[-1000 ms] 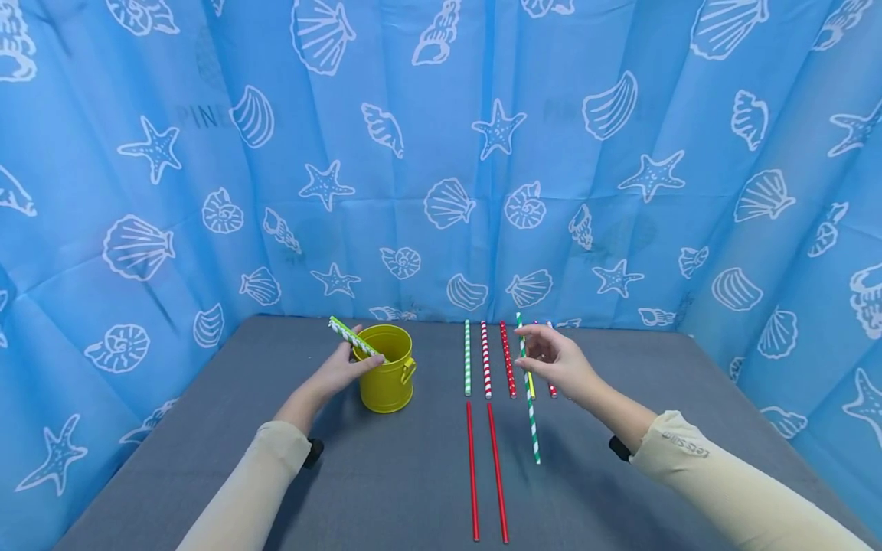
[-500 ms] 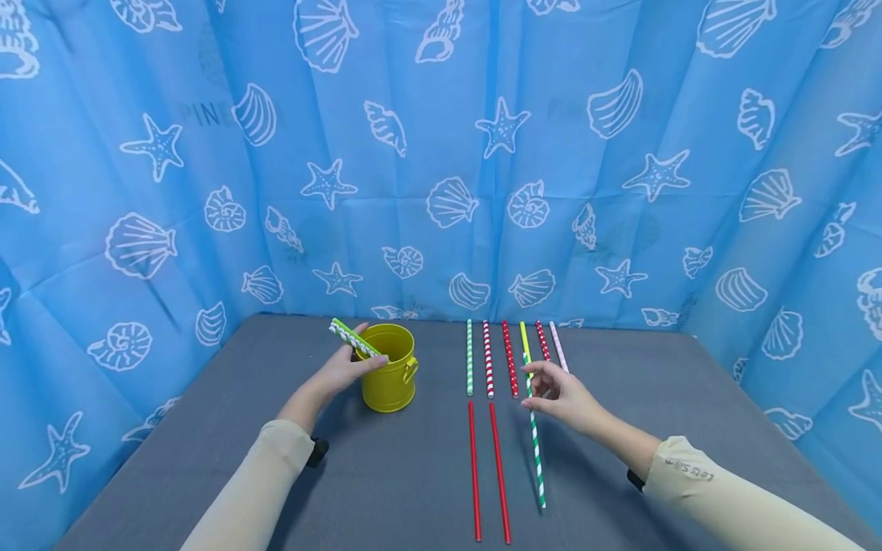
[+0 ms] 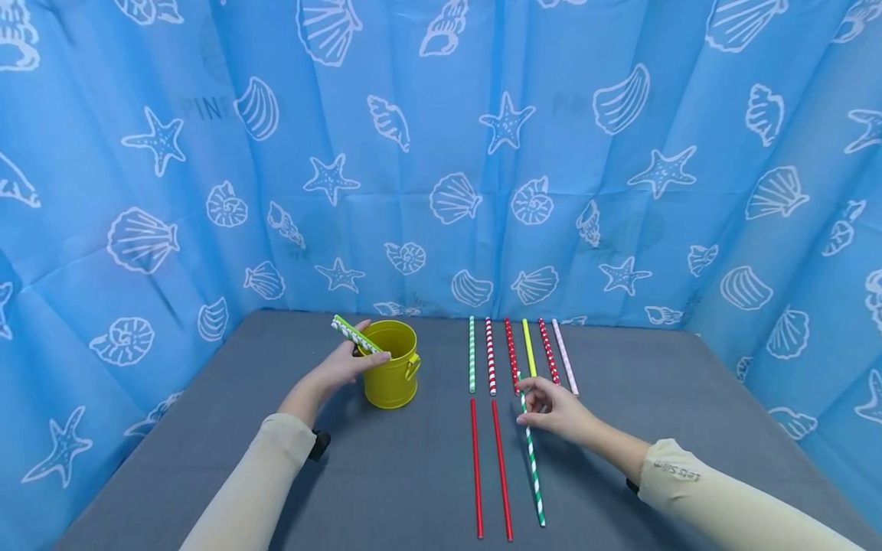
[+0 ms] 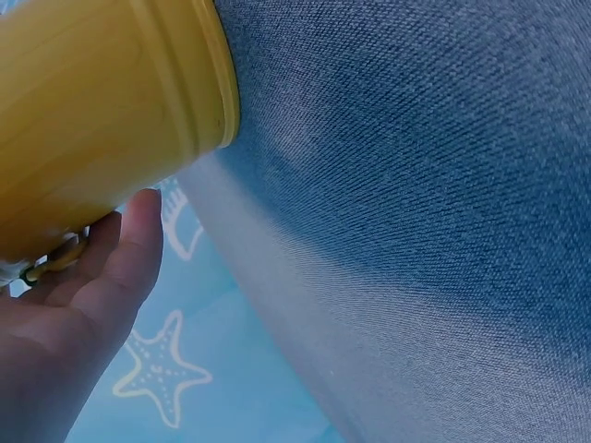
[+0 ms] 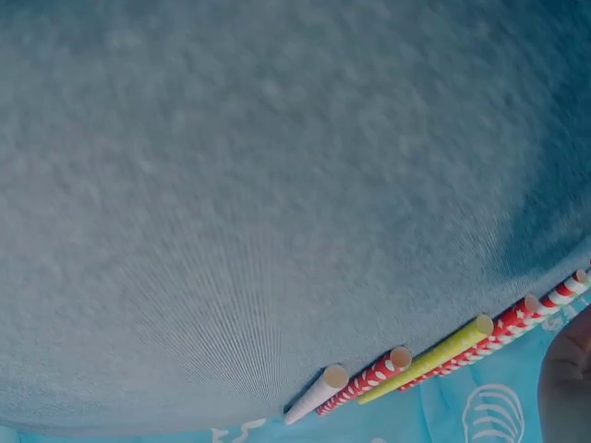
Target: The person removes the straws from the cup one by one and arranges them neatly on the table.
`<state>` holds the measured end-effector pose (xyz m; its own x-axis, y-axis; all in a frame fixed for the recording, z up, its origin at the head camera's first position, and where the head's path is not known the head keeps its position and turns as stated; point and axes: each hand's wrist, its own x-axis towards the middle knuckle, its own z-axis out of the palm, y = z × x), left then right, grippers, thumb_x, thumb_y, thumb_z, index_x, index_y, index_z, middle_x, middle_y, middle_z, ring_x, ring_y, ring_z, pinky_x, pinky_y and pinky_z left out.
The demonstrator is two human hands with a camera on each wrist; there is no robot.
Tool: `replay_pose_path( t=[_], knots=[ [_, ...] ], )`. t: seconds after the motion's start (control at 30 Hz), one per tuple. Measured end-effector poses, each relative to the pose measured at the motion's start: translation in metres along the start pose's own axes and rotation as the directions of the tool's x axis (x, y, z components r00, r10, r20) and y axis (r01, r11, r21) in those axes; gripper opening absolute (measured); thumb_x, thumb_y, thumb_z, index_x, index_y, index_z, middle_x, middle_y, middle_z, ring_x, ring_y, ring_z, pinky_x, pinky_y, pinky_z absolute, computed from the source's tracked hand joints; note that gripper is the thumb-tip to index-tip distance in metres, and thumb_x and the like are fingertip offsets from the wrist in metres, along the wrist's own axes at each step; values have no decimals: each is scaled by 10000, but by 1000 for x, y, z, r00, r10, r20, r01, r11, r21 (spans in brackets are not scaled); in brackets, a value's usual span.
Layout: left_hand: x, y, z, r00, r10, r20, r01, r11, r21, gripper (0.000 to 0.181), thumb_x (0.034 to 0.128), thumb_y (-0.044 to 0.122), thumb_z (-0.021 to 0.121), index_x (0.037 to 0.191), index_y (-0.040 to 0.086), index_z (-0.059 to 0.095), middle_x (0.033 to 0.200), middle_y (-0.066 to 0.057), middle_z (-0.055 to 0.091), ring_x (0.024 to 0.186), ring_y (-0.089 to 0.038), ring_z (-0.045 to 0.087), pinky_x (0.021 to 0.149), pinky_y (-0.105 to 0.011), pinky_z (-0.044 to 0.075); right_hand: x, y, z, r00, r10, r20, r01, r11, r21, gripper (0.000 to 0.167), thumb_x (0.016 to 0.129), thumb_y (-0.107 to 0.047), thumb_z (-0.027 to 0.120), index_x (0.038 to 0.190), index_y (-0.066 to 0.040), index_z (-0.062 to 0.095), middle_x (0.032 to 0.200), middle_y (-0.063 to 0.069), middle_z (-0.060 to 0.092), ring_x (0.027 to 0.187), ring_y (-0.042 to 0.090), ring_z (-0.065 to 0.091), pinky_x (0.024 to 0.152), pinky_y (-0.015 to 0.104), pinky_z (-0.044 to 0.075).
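Note:
My left hand (image 3: 338, 366) grips the left side of a yellow bucket (image 3: 390, 383), thumb across the front and fingers around the back. In the left wrist view a digit touches the bucket's wall (image 4: 102, 101) near its handle ear. Green and patterned paper straws (image 3: 355, 334) slant over the bucket's rim beside this hand; their lower ends are hidden. My right hand (image 3: 554, 409) pinches a green-and-white striped paper straw (image 3: 532, 463) near its upper end, below the back row. How the straw's lower end meets the table cannot be told.
Several straws lie in a back row, from a pale green striped one (image 3: 472, 356) past a yellow one (image 3: 529, 348) to a pale pink one (image 3: 566, 356). Two plain red straws (image 3: 478, 467) lie in front. A blue shell-print curtain (image 3: 441, 153) hangs behind the grey table (image 3: 386, 474).
My right hand has brought the green-and-white striped straw down and toward the front, out of the back row. The left hand and bucket have stayed in place.

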<state>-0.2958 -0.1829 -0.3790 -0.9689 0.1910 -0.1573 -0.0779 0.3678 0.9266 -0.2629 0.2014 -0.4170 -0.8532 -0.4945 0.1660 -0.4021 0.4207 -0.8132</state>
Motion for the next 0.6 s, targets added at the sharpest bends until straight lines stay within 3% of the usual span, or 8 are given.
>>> replay_pose_path(
  t=[0.3,0.6],
  knots=[
    [5,-4,1,1000,-11,-11,12,1000,23,897,927,385,645,1572,214,46,1575,-215,158,1384,-447,243,1009,-647,317,-1,10,3,988,60,143,-69,996,53,461,852,-5,716,1208,164,477,761,31,540,633,89,488,582,229,441],
    [5,-5,-2,1000,-10,-4,10,1000,1,900,925,376,652,1571,220,45,1576,-217,151,1393,-454,220,1018,-668,295,2,9,5,971,93,219,-93,996,-14,441,843,-55,741,1155,132,491,695,-12,501,569,62,423,536,215,359]
  ],
)
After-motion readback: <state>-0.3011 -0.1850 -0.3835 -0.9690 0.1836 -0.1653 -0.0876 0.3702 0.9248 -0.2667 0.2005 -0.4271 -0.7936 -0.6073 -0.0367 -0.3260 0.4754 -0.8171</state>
